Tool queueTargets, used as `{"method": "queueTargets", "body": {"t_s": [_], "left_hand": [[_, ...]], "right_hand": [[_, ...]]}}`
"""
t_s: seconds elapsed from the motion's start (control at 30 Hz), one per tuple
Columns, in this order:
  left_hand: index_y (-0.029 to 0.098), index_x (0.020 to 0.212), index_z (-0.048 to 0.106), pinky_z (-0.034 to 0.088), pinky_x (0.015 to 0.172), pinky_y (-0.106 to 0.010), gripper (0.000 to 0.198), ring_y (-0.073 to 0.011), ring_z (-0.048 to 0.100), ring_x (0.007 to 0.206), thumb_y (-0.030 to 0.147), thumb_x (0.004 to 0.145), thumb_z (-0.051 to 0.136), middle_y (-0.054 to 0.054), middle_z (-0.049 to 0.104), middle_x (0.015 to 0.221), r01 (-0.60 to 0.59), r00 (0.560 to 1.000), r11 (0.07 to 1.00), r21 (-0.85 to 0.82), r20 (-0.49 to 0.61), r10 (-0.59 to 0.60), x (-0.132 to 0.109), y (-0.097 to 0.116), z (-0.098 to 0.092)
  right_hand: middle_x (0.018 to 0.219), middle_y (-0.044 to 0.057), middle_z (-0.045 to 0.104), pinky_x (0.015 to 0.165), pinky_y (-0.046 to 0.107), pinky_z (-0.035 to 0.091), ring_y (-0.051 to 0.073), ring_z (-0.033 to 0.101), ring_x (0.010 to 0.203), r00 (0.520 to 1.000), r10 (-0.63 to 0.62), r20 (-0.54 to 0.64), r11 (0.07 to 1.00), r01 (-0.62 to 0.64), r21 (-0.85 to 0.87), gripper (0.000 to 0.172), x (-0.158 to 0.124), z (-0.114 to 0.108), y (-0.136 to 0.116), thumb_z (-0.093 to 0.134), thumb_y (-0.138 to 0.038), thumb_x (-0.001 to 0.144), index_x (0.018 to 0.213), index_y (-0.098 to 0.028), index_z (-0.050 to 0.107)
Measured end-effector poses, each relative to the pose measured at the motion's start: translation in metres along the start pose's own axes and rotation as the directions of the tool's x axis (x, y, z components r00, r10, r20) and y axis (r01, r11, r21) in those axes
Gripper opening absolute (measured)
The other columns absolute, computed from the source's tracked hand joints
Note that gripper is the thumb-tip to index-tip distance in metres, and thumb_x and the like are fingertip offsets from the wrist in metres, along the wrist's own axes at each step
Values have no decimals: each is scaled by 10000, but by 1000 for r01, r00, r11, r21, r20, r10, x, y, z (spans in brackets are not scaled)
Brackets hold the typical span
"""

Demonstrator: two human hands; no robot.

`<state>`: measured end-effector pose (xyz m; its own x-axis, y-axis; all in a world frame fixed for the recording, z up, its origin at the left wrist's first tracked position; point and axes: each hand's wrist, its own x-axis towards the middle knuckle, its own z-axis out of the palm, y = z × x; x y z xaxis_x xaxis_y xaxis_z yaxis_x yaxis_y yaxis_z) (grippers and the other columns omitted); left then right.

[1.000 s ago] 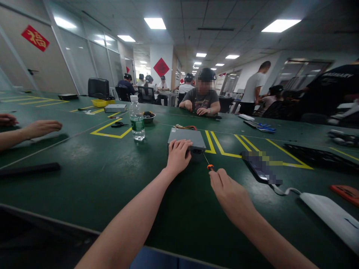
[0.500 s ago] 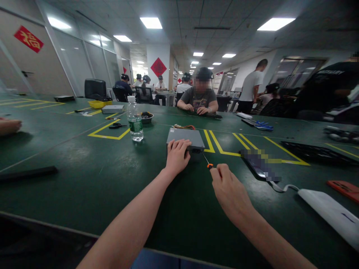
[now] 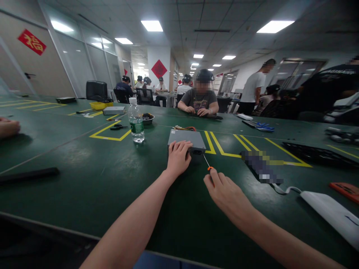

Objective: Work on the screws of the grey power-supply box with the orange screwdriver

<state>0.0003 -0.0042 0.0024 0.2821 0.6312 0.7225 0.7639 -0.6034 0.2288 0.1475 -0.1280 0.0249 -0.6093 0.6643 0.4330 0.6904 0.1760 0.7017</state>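
A flat grey metal box [image 3: 187, 138] lies on the green table [image 3: 84, 164] in front of me. My left hand [image 3: 177, 157] rests on its near edge with the fingers curled over the top. My right hand [image 3: 223, 190] is closed round a small screwdriver [image 3: 208, 166] with an orange collar. The thin shaft points at the box's near right corner. Coloured wires [image 3: 185, 128] stick out behind the box.
A water bottle [image 3: 136, 121] stands left of the box. A blurred-out dark device [image 3: 262, 166] and a white cabled unit [image 3: 329, 213] lie at the right, with an orange item [image 3: 345, 189] beyond. A dark bar [image 3: 28, 175] lies at the left. A person [image 3: 201, 97] sits opposite; another person's hand [image 3: 8, 127] rests far left.
My right hand has shifted slightly left and nearer with the screwdriver. The hand of the person on the left has drawn back toward the frame's edge. My left hand stays on the box.
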Motion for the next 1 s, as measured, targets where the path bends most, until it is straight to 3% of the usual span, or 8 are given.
{"method": "queueTargets", "body": {"t_s": [0.17, 0.4, 0.5, 0.6, 0.7, 0.8, 0.9, 1.0], "left_hand": [[272, 1102, 499, 192, 1081, -394, 319, -166, 431, 1178, 163, 806, 457, 30, 560, 1215, -1, 1000, 1000, 2, -5, 1, 0, 1, -1], [272, 1091, 500, 187, 1079, -390, 310, -164, 428, 1175, 165, 802, 465, 39, 561, 1211, -4, 1000, 1000, -13, -18, 4, 0, 0, 1], [272, 1097, 499, 186, 1076, -389, 312, -164, 428, 1173, 177, 800, 480, 41, 560, 1213, -4, 1000, 1000, -13, -21, 3, 0, -1, 2], [277, 1096, 500, 186, 1075, -389, 299, -164, 431, 1171, 206, 806, 493, 46, 563, 1210, 4, 1000, 1000, -16, -24, -4, 0, 0, 3], [279, 1091, 507, 194, 1069, -396, 280, -172, 435, 1170, 236, 814, 501, 38, 567, 1207, 20, 1000, 1000, -11, -24, -20, 1, 1, 4], [274, 1083, 512, 198, 1065, -400, 266, -178, 438, 1169, 247, 819, 502, 29, 571, 1204, 27, 999, 1000, -13, -33, -27, 1, 1, 5], [274, 1076, 514, 195, 1065, -401, 255, -175, 442, 1164, 245, 823, 499, 32, 576, 1195, 25, 998, 999, -21, -50, -26, 1, 1, 6], [275, 1066, 518, 196, 1062, -403, 246, -175, 448, 1156, 243, 823, 502, 34, 580, 1186, 32, 998, 999, -21, -56, -33, 1, 1, 6]], "right_hand": [[876, 154, 620, 516, 242, 422, 148, 547, 598, 1000, -18, 17, 996, 19, -91, 335, 0, -3, -4, 313, 34, 801, 927, -87, 599], [755, 99, 591, 400, 215, 371, 143, 559, 519, 969, 195, 154, 973, -211, 95, 263, 3, -4, -10, 364, -17, 811, 954, -91, 572], [728, 57, 578, 380, 213, 331, 142, 567, 500, 923, 301, 239, 910, -353, 217, 194, 6, -4, -12, 406, -84, 835, 974, -124, 535], [752, 49, 594, 381, 217, 301, 151, 578, 505, 830, 430, 355, 776, -541, 324, 142, 10, -6, -8, 431, -152, 848, 975, -146, 493], [722, 38, 605, 428, 225, 331, 165, 586, 532, 729, 500, 467, 562, -684, 465, 98, 8, -4, -1, 435, -204, 852, 939, -167, 461], [670, 16, 603, 454, 228, 353, 147, 562, 505, 652, 538, 534, 280, -736, 617, 103, 1, 5, 3, 439, -262, 845, 916, -188, 448], [655, 8, 620, 405, 211, 322, 107, 493, 420, 549, 534, 643, -143, -691, 709, 166, -2, 15, 1, 500, -341, 806, 868, -198, 443], [562, -16, 595, 320, 169, 189, 48, 338, 302, 410, 377, 830, -668, -501, 551, 218, 3, 16, -6, 565, -350, 758, 819, -189, 432]]}}
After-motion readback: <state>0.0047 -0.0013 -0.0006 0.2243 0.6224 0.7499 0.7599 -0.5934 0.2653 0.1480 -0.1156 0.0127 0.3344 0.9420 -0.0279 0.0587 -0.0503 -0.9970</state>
